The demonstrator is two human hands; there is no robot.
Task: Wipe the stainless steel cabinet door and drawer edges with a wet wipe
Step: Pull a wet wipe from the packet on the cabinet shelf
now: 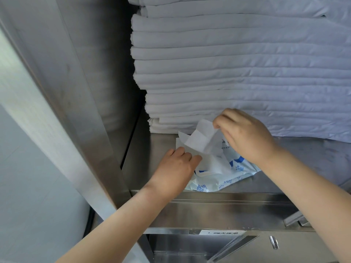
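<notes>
Two bare forearms reach up and away from the viewer to a steel shelf (140,168) inside the cabinet, the left low and short, the right crossing higher from the far side.

On that shelf lies a blue-and-white pack (218,177), flat, its long side running left to right along the shelf's front lip (209,198). The wet wipe (201,141) stands partly out of it, rising up and to the right. The right hand (245,133) is the one on the wipe: its fingers (218,123) are bent and pinch the sheet's top corner, wrist arched above the pack. The left hand (176,164) sits knuckles-up on the pack's left end, fingers curled down and holding it. Whether they also catch the wipe's lower edge I cannot tell.

Behind stands a tall stack of folded sheets (228,73). The open cabinet door (47,120), to my eye unwiped so far, lies to the left, nearer the left hand, so the wipe must travel that way once free.
</notes>
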